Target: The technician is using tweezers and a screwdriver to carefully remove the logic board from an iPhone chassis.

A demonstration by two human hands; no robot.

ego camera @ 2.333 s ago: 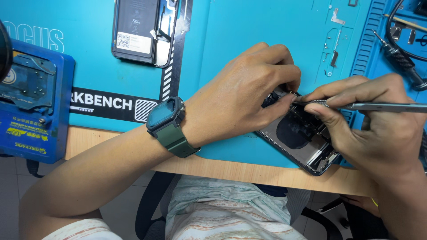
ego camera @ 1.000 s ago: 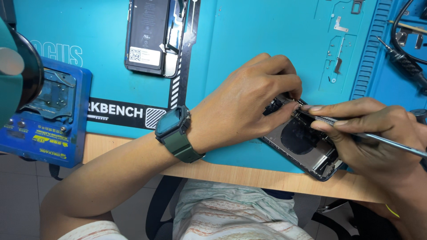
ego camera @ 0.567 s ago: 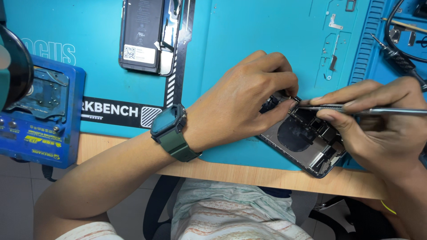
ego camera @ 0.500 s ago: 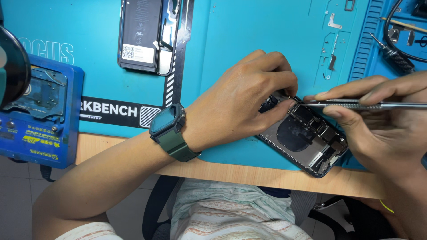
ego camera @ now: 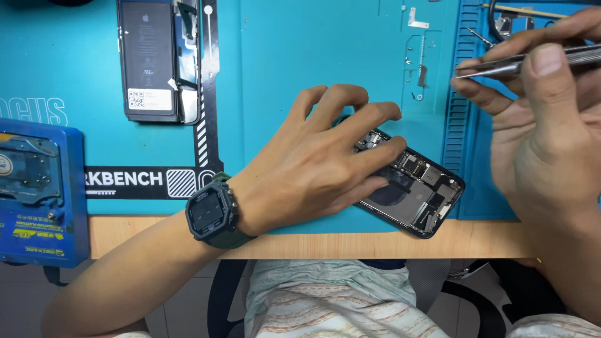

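Two hands are at work over one opened phone (ego camera: pixel 410 191), which lies tilted on the teal work mat (ego camera: pixel 313 56) close to the near edge of the wooden bench (ego camera: pixel 313 245). Nearest the person, the left wrist carries one dark square-faced watch (ego camera: pixel 211 213) on a green strap. From it the left hand (ego camera: pixel 313 169) reaches across the mat with fingers spread, and its fingertips rest on the upper end of the phone, covering that part; the lower end shows bare boards and connectors inside the dark frame. To the right, the right hand (ego camera: pixel 538 119) is raised above the mat, well apart from the phone, with thumb and fingers pinched around one slim metal tool (ego camera: pixel 519 61) whose tip points left. At the left edge, one blue fixture block (ego camera: pixel 37 194) sits partly off the mat. Farther back, one second disassembled phone with its black battery (ego camera: pixel 147 59) exposed lies upright on the mat. Beyond the right hand, a few small metal parts (ego camera: pixel 418 56) rest in the mat's shallow compartments; their count is too fine to tell.
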